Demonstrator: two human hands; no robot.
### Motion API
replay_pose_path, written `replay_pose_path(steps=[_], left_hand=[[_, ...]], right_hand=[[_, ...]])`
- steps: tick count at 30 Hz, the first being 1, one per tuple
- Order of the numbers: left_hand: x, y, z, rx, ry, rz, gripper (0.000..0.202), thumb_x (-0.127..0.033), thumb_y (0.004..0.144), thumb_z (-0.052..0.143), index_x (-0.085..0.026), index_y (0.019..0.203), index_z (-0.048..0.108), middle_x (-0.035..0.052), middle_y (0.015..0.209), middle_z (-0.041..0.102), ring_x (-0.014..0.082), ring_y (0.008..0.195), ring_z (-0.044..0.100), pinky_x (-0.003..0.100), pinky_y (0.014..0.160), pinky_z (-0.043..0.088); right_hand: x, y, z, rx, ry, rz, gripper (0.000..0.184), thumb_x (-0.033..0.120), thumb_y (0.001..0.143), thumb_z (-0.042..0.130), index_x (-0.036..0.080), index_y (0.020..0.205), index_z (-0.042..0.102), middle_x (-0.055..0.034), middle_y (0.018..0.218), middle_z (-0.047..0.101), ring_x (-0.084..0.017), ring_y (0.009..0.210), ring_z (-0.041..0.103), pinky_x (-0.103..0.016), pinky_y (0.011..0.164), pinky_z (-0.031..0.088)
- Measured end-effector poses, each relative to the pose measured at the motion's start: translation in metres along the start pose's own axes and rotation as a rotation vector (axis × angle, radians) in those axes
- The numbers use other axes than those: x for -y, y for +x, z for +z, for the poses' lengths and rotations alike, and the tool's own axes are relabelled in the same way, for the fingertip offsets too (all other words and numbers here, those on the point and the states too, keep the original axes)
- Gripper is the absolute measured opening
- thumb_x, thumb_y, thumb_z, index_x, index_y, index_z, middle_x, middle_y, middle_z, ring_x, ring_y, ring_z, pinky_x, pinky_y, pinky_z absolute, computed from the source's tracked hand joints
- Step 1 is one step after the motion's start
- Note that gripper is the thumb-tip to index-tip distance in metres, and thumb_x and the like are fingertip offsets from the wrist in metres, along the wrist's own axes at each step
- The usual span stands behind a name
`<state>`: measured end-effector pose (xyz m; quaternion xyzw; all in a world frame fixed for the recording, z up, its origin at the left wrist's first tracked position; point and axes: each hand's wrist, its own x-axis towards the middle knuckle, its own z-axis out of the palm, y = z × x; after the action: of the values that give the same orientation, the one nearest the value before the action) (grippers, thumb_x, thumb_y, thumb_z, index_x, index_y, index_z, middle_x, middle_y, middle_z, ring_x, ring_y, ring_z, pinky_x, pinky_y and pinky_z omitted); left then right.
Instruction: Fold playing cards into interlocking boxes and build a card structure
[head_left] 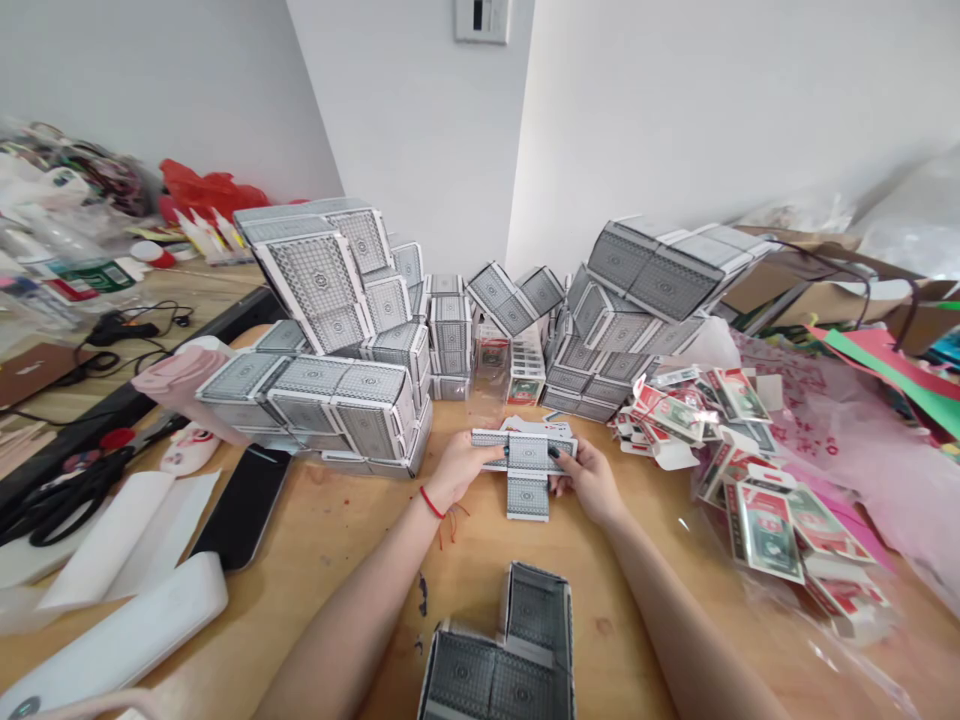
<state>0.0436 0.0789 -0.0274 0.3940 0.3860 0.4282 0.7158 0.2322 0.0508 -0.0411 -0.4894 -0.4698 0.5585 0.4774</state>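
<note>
Grey-patterned playing cards, joined in a T-like shape, sit at the centre of the frame, between the person's two hands, just over the table. The left hand, a red string bracelet at its wrist, pinches the left end with the thumb on top; the right hand pinches the right end the same way, and I can't make out most of the fingers underneath. Loose white-faced cards lie just behind. At the bottom centre there's a stepped card block, while a big card structure rises left of centre and another leans at the upper right. Torn-looking red and green card boxes are heaped at the right. Over on the left, a black phone lies near dark-handled scissors.
</note>
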Motion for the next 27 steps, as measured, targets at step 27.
replay_pose_path(steps=[27], left_hand=[[-0.0002,0.0014,-0.0012,0.047,0.172,0.118,0.03,-0.022,0.061,0.066,-0.013,0.089,0.064,0.0044,0.083,0.067,0.0175,0.077,0.059,0.029,0.075,0.042]], right_hand=[[-0.0045,-0.0019,0.0024,0.152,-0.109,0.004,0.03,0.047,0.078,0.045,0.021,0.088,0.034,0.0079,0.043,0.051,-0.011,0.03,0.048,-0.018,0.026,0.034]])
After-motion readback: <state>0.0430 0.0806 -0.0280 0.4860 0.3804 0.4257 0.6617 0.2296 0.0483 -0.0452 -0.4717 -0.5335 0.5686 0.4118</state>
